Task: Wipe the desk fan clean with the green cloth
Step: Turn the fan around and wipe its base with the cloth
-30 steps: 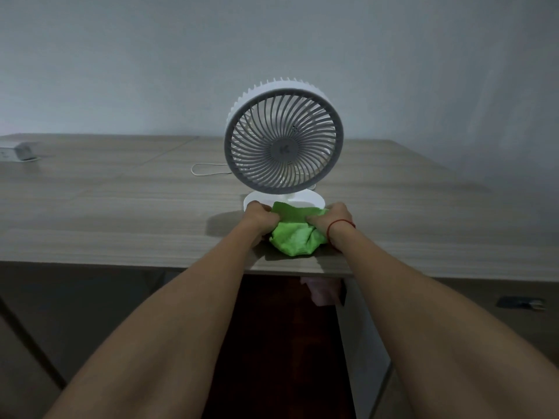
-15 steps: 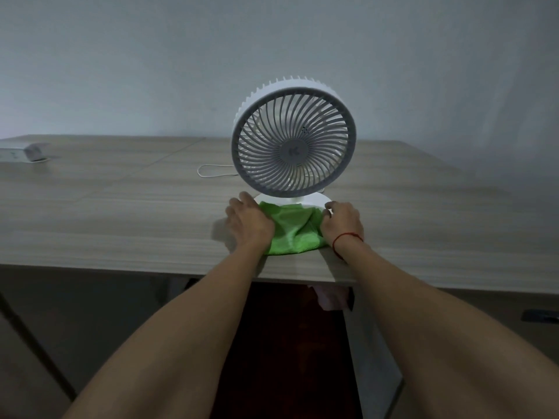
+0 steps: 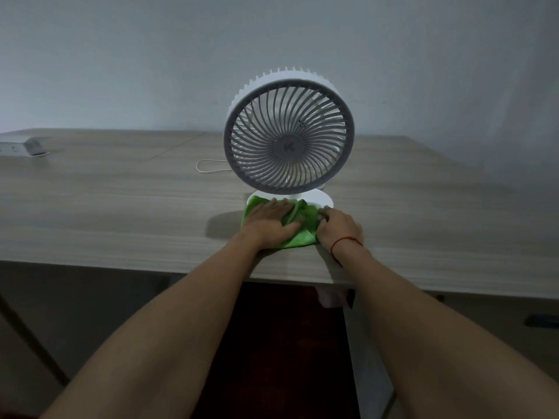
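Fan (image 3: pixel 289 146) is standing upright on the bench (image 3: pixel 121 213), just beyond both hands. Cloth (image 3: pixel 298 234) is lying between the hands, overlapping the fan's base. Left hand (image 3: pixel 272 222) is pressing flat and open on it; right hand (image 3: pixel 338 226) is curling, pinching its right edge.
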